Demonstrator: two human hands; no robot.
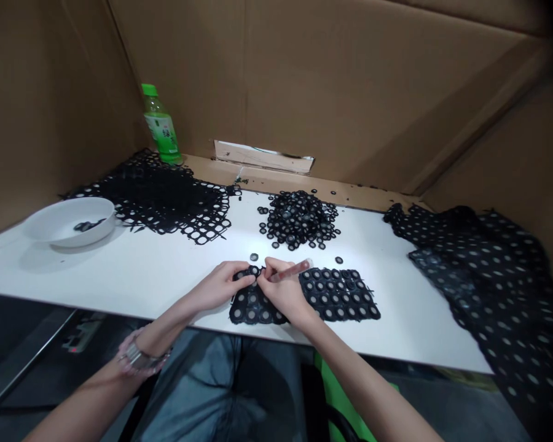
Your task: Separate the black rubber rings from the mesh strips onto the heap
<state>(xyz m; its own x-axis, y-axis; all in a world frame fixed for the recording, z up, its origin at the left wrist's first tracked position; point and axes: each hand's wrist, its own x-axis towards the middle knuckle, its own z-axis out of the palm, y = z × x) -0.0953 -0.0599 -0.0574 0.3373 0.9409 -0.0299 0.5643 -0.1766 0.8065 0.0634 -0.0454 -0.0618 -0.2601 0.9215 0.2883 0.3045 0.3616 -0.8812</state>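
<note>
A black rubber sheet (336, 294) with rows of round raised rings lies on the white table in front of me. My left hand (223, 285) pinches the sheet's far left corner between thumb and fingers. In my right hand (283, 291) is a pen-like tool (295, 270) with a reddish see-through handle, held like a pencil. Its tip is hidden by my fingers, close to my left fingertips at the sheet's far edge. One loose black ring (254, 257) lies just beyond my hands, and another loose ring (339, 260) sits farther right.
Beyond the sheet is a heap of loose black rings (299, 218). Punched-out black webbing (166, 196) is piled at the back left, near a green drink bottle (163, 129). A white bowl (69, 224) holds a few black pieces. More ringed sheets (483, 270) hang over the right edge. Cardboard walls (304, 80) enclose the table.
</note>
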